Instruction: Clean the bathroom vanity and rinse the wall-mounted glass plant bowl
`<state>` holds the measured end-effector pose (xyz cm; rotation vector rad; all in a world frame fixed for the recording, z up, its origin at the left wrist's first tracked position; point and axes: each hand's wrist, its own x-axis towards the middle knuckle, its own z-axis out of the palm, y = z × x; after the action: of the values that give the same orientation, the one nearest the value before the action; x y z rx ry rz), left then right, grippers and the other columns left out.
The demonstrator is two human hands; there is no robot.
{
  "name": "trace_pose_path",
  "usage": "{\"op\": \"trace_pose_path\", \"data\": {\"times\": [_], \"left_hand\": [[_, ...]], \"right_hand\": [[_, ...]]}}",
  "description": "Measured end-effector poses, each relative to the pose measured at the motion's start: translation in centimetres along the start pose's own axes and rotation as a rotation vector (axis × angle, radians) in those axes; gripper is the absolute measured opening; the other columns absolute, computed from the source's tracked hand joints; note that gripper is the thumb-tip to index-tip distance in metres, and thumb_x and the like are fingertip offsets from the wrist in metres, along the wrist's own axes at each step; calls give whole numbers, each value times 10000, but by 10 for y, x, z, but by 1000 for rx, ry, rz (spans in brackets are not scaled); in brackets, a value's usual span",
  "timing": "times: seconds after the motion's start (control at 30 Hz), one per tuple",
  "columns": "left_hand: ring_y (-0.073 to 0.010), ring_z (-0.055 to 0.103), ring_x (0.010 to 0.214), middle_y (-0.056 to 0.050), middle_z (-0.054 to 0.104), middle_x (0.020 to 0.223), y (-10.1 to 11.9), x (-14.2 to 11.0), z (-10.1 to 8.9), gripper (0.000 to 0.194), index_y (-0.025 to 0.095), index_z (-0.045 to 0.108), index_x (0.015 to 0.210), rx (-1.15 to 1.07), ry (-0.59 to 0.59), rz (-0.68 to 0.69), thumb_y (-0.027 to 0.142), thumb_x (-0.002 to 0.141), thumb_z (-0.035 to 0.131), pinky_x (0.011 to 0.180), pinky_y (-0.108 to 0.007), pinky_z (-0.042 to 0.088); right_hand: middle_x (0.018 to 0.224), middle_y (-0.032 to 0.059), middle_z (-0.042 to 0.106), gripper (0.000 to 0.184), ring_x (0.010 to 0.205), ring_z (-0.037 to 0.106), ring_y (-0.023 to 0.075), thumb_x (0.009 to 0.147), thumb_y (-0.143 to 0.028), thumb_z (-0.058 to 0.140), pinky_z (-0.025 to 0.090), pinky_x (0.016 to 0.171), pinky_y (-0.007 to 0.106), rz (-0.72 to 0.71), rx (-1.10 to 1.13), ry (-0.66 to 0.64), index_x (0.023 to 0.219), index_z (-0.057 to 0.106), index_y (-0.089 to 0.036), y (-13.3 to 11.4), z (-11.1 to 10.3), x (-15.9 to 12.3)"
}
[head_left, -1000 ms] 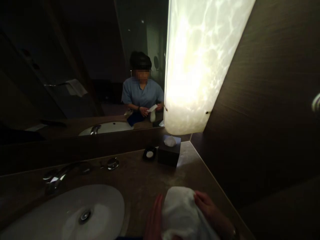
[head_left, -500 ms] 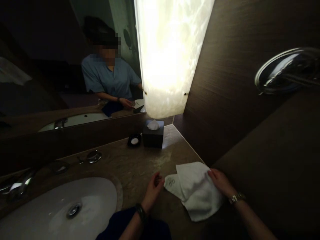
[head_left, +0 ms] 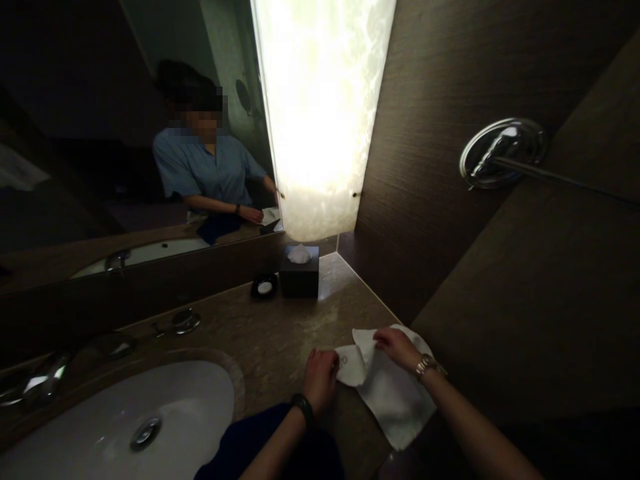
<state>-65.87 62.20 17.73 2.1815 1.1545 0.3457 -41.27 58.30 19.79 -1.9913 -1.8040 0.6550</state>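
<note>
A white folded towel (head_left: 393, 397) lies on the brown stone counter (head_left: 280, 333) near the right wall. My left hand (head_left: 320, 379) is closed on the towel's left corner, which bears a small emblem. My right hand (head_left: 397, 347) rests on top of the towel with its fingers pinching a fold near the upper edge. A dark band is on my left wrist and a metal watch (head_left: 425, 365) on my right. A dark blue cloth (head_left: 260, 447) hangs below my left forearm.
A white sink (head_left: 125, 427) with a chrome tap (head_left: 45, 377) sits at the left. A black tissue box (head_left: 299, 272) and small black soap dish (head_left: 263, 287) stand at the back under a lit wall panel (head_left: 320, 113). A chrome towel rail (head_left: 505, 157) is on the right wall.
My right hand moved left from the towel's right edge onto its top. My left hand closed on the left corner. The view shifted slightly left.
</note>
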Motion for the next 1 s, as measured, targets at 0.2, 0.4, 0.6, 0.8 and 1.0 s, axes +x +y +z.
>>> {"op": "trace_pose_path", "data": {"times": [0.2,0.4,0.6,0.8,1.0], "left_hand": [[-340,505,1224,-179,609,1282,35,23,-46,722,106,612,1192,-436,143,86,412,578,838,1096,-470,353],[-162,585,661,-48,671,752,57,67,-136,390,125,650,857,-665,165,110,500,760,608,614,-267,447],[-206,657,819,-92,740,889,64,110,-196,286,117,741,934,-522,347,160,320,748,666,759,-302,499],[-221,609,1158,-112,683,1212,1,118,-161,298,126,732,1028,-264,422,-16,65,787,566,1057,-313,428],[-343,517,1296,-274,558,1348,-96,53,-112,482,-50,515,1319,-37,349,-434,91,859,508,1120,-436,388]], "right_hand": [[807,-5,581,289,756,539,141,871,-467,536,447,701,263,-182,449,238,900,580,-182,-74,-89,1],[762,-4,598,238,696,545,141,877,-423,522,418,667,269,-234,227,516,897,571,-191,-99,-162,16],[870,44,691,200,766,627,176,875,-379,600,484,756,317,-376,-3,804,935,650,-194,-114,-189,1],[1127,33,695,246,970,667,135,937,-262,523,523,851,218,-669,156,3,1136,663,-226,-161,-66,-76],[862,60,734,365,765,670,127,958,-427,468,495,709,205,-572,299,-327,954,734,-177,-110,16,-115]]}}
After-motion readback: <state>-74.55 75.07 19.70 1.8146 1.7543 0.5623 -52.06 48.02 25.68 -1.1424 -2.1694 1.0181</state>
